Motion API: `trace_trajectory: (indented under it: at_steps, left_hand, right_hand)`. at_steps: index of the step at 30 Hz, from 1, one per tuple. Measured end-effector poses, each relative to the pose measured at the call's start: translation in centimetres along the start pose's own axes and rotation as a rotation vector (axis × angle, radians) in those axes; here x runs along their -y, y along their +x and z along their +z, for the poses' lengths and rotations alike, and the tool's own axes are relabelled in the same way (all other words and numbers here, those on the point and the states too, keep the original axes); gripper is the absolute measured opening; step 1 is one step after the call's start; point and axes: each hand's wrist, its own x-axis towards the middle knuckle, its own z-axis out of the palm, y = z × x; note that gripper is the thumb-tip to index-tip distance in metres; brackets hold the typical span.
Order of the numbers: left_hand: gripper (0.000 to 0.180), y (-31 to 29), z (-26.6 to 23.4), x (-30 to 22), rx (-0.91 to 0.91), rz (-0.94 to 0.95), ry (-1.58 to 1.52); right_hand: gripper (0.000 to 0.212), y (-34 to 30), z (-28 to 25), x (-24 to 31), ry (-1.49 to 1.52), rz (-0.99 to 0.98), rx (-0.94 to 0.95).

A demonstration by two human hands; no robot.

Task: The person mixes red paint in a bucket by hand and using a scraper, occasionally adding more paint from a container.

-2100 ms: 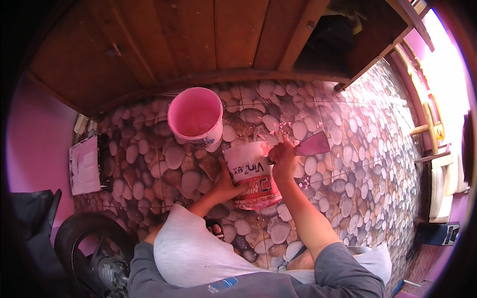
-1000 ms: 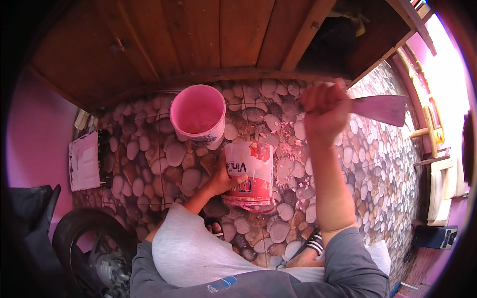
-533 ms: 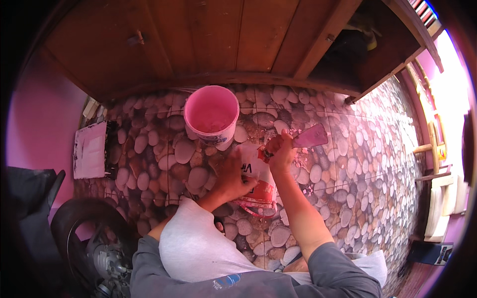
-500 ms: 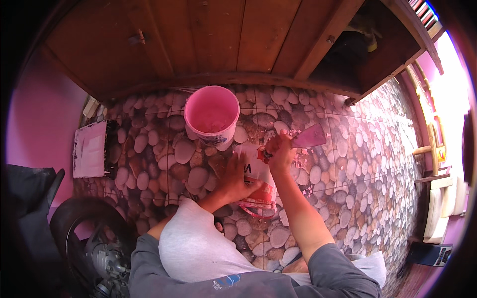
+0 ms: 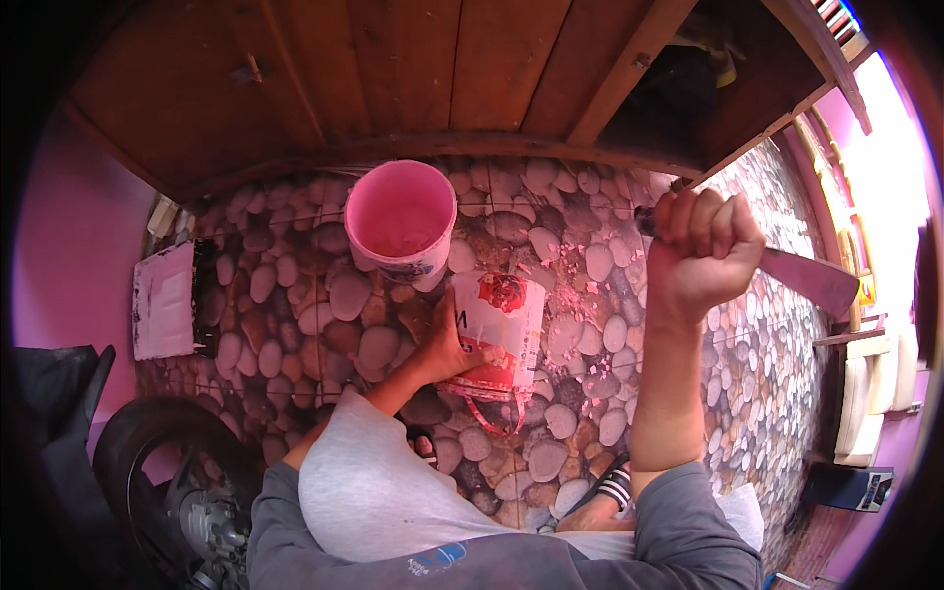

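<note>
My left hand [image 5: 444,346] is wrapped round the side of a white and red paint bucket [image 5: 511,320]. This bucket seems to lie on its side, its thin red handle [image 5: 497,421] toward me. Raised well above the floor on the right, my right hand [image 5: 703,246] is closed in a fist round the grip of a putty knife. The putty knife's wide blade [image 5: 816,283] points to the right, apart from the bucket. Just beyond the held bucket stands an open bucket [image 5: 433,260], pink inside, with traces of material at its bottom.
Pink flakes [image 5: 580,359] litter the pebble-patterned floor [image 5: 344,295] right of the held bucket. A wooden cabinet [image 5: 393,79] spans the far side. At left are a paint-smeared white tray [image 5: 165,300] and a motorbike wheel [image 5: 113,462]. A dark blue box [image 5: 846,487] lies at right.
My right hand has lifted from beside the bucket and swung up to the right with the putty knife. The left hand keeps its place on the bucket, whose red mark now shows.
</note>
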Motion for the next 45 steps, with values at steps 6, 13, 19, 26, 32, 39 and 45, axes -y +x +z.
trace_trajectory:
  at_steps: [6,13,19,26,32,39,45]
  left_hand:
    - [0.134,1.3,-0.4,-2.3,0.07,-0.025,-0.037]
    - [0.127,1.2,0.0,0.6,0.024,-0.025,0.022]
    - [0.123,1.4,-1.0,0.9,0.087,0.046,-0.263]
    - [0.112,1.4,-0.5,1.1,0.115,-0.007,-0.307]
    - [0.108,0.6,-0.2,-1.1,-0.111,0.071,0.124]
    - [0.12,1.6,0.0,-2.3,-0.027,-0.061,0.13]
    - [0.112,0.5,-0.9,-2.0,0.004,0.024,-0.277]
  right_hand:
    - [0.029,-11.4,-7.9,-12.8,-0.098,0.452,-0.35]
    - [0.024,-9.4,-9.7,-12.8,-0.272,0.394,-0.386]
    - [0.034,1.6,-3.1,0.5,-0.022,-0.052,0.063]
    - [0.036,-10.9,-13.9,-13.4,0.06,0.55,-0.374]
    - [0.032,-11.9,-11.9,-13.6,0.002,0.504,-0.592]
    - [0.031,-7.4,-8.8,-9.7,-0.149,0.488,-0.607]
    - [0.042,1.0,-3.3,0.3,-0.166,-0.021,-0.096]
